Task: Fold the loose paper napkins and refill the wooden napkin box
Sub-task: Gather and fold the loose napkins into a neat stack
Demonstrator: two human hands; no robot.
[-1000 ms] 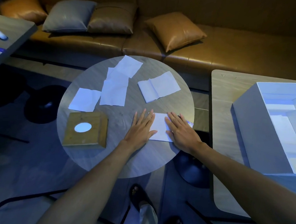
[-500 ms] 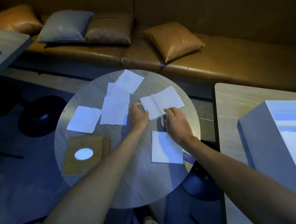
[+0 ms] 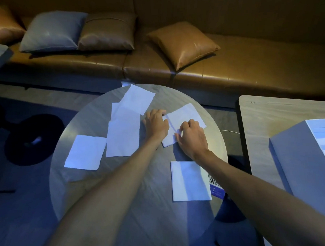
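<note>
Round grey wood-grain surface (image 3: 98,210) under both forearms. To the left of the left hand, several loose white napkins (image 3: 123,138), spread flat and partly overlapping, well apart from the right hand. On the body side of the right hand, just beside its wrist: flat folded white napkin (image 3: 190,180), lying partly over a small blue printed card (image 3: 216,188).

Between the two hands: creased white paper napkin (image 3: 185,115). Long axis on a diagonal, from near-left by the right hand's fingertips to far-right beyond its knuckles. Left hand (image 3: 155,126) at the napkin's left end, fingers bent down over the edge; pinching or only pressing, impossible to tell. Right hand (image 3: 191,137) on the near long edge, thumb and forefinger curled, pinching a raised bit of paper. Both hands touching it, neither the nearer.

Probably mid-fold. Likely next: near edge lifted by the right hand and carried across the crease, away from the body, with the left end pinned as anchor. Travel across the short way, so little reach needed.

Wooden napkin box not to be made out in this view. Refill not yet begun, by the look of it.
</note>
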